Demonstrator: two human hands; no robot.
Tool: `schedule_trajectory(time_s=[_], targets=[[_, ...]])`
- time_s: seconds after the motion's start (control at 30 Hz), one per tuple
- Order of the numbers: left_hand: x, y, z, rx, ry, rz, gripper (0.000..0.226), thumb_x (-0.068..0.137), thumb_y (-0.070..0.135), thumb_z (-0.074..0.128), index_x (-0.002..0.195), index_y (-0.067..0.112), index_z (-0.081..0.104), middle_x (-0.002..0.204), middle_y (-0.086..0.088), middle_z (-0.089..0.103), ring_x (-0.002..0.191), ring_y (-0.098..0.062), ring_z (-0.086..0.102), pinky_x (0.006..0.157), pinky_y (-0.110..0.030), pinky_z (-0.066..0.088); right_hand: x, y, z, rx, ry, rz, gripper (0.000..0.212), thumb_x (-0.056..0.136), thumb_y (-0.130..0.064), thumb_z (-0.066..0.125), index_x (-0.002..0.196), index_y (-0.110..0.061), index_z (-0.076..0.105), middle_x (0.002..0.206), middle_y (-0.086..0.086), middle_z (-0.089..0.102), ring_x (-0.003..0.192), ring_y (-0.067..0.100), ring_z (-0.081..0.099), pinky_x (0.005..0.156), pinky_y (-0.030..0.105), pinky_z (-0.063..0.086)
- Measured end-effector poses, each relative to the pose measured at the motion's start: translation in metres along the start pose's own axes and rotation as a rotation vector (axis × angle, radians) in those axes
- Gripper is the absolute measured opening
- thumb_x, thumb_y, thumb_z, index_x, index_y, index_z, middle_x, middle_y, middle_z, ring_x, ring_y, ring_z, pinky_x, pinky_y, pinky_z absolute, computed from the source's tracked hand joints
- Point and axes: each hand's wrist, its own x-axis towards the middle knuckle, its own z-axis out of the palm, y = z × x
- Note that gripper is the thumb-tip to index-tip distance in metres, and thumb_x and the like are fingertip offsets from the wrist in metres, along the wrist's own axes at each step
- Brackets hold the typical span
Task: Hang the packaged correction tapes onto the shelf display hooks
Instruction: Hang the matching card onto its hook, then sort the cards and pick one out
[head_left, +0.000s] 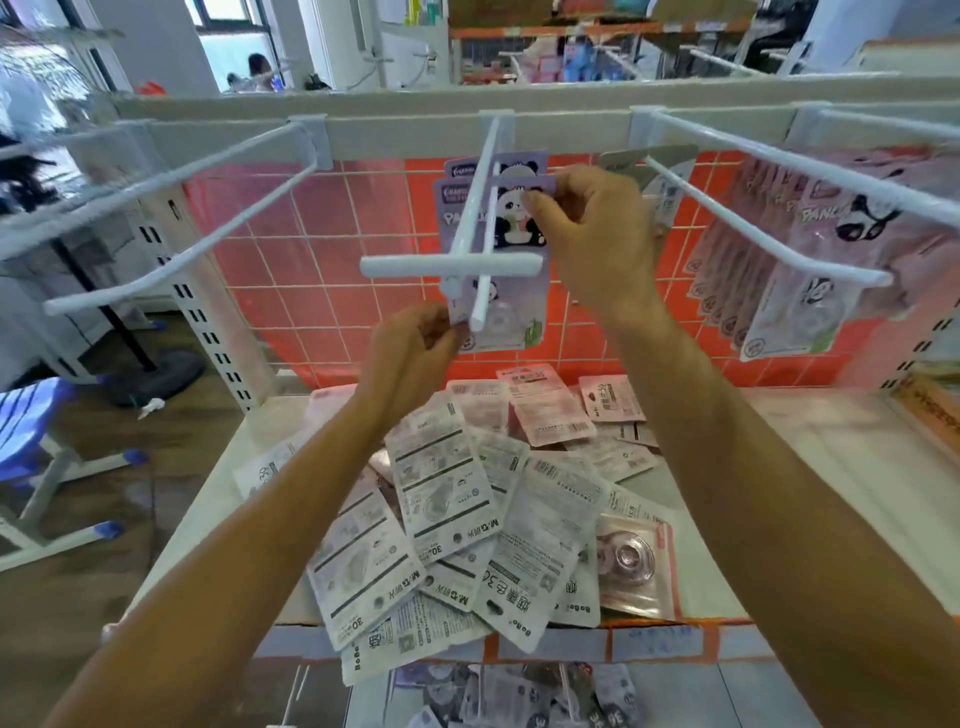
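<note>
Both hands hold one purple panda pack (519, 244) of correction tape at the centre hook (470, 218). Right hand (592, 234) pinches the top edge between thumb and fingers; left hand (415, 348) pinches the lower left corner. Pack hangs upright, face toward the person, on the hook just behind its crossbar (452, 266); a second purple pack (524, 160) sits behind it, nearer the rail. Whether the hang hole is fully over the wire cannot be told, as fingers and wire cover it. Recommended: keep the card square to the wire, steady the bottom corner against twisting, slide it back to meet the pack behind, then release. Loose packs (457, 483) lie heaped, mostly face down, on the white shelf (789, 467) below. Orange grid panel (311, 270) backs the bay. Right-hand hook (769, 220) carries a row of pink packs (769, 291); left-hand hook (109, 284) is bare. Blue stool (26, 410) stands on the wooden floor to the left.
</note>
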Motion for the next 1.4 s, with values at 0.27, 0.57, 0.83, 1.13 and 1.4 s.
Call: schedule_trajectory(time_s=[0.27,0.57,0.83,1.13,1.4], targets=[[0.033,0.000,0.009,0.037,-0.050,-0.078,0.020,0.097,0.022,0.055,0.077,0.022,0.057,0.080,-0.013,0.066,0.079,-0.038,0.064,0.078,-0.052,0.055,0.037,0.011,0.020,-0.262,0.047,0.062,0.026,0.091,-0.035,0.058,0.104,-0.017,0.072,0.097,0.006,0.073,0.090,0.023,0.066,0.076,0.031,0.051],[0.023,-0.012,0.017,0.166,-0.117,-0.128,0.034,0.092,0.029,0.048,0.078,0.002,0.065,0.069,-0.015,0.066,0.059,-0.035,0.059,0.060,-0.040,0.053,0.002,0.031,0.022,-0.247,-0.001,0.084,0.021,0.092,-0.024,0.058,0.095,-0.006,0.069,0.087,0.006,0.069,0.076,0.023,0.063,0.071,0.036,0.052],[-0.008,-0.011,0.043,0.467,-0.261,-0.077,0.031,0.097,0.036,0.053,0.112,0.012,0.067,0.109,-0.002,0.069,0.096,-0.021,0.065,0.082,-0.034,0.052,-0.060,0.074,0.014,-0.430,-0.225,0.104,0.017,0.092,-0.014,0.053,0.091,-0.005,0.068,0.082,0.010,0.070,0.070,0.027,0.061,0.068,0.035,0.051],[-0.014,0.023,0.102,0.736,-0.476,0.024,0.041,0.095,0.035,0.054,0.131,0.015,0.055,0.131,-0.011,0.059,0.120,-0.030,0.055,0.095,-0.038,0.046,-0.091,0.132,-0.026,-0.640,-0.453,0.177,0.033,0.087,-0.006,0.059,0.116,-0.018,0.066,0.114,0.013,0.066,0.099,0.034,0.063,0.078,0.038,0.052],[-0.011,0.028,0.154,0.741,-0.633,-0.038,0.045,0.091,0.032,0.061,0.130,0.014,0.053,0.127,-0.010,0.060,0.110,-0.027,0.058,0.090,-0.039,0.050,-0.088,0.192,-0.050,-0.755,-0.595,0.257,0.032,0.086,-0.009,0.056,0.117,-0.013,0.057,0.114,0.010,0.064,0.104,0.029,0.060,0.084,0.037,0.051]])
